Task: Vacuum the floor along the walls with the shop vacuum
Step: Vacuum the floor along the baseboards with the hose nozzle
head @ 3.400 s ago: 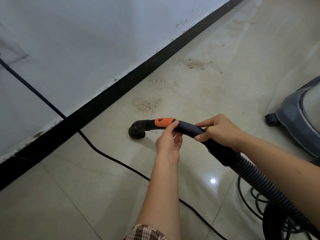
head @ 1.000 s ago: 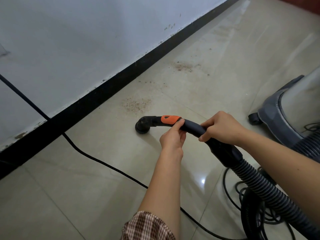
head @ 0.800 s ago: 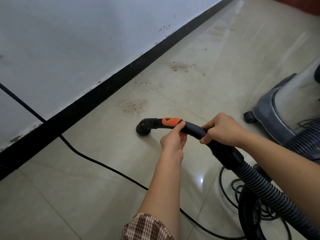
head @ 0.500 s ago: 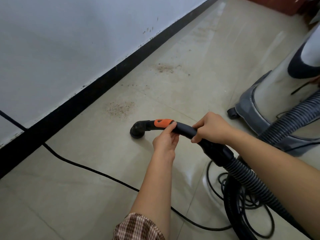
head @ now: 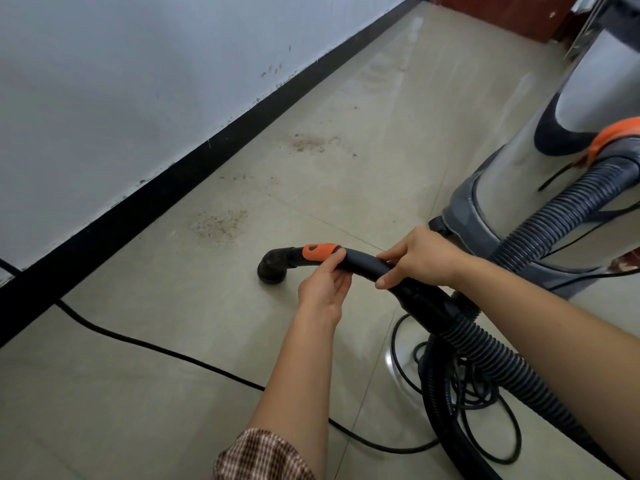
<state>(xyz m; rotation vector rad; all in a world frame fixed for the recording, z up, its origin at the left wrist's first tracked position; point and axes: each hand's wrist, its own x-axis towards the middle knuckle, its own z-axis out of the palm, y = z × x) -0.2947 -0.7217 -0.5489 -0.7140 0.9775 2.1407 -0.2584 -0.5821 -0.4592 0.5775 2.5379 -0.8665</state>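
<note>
Nozzle (head: 273, 270) mouth-down on the tiled floor (head: 173, 375), a little out from the black baseboard (head: 138, 213). Left hand (head: 323, 289) pinches the curved handle tube (head: 363, 268) just behind the orange collar (head: 320, 251); right hand (head: 422, 259) is curled over the tube further back. Corrugated hose (head: 502, 368) loops back to the shop vacuum canister (head: 540, 188) on the right. Progress: probably early. A crumb patch (head: 220, 223) lies just ahead of the nozzle, a second patch (head: 308, 143) farther along, both uncollected. Power cord (head: 166, 351) crosses the floor from the wall (head: 138, 81); reddish furniture (head: 502, 15) sits at the far end.
</note>
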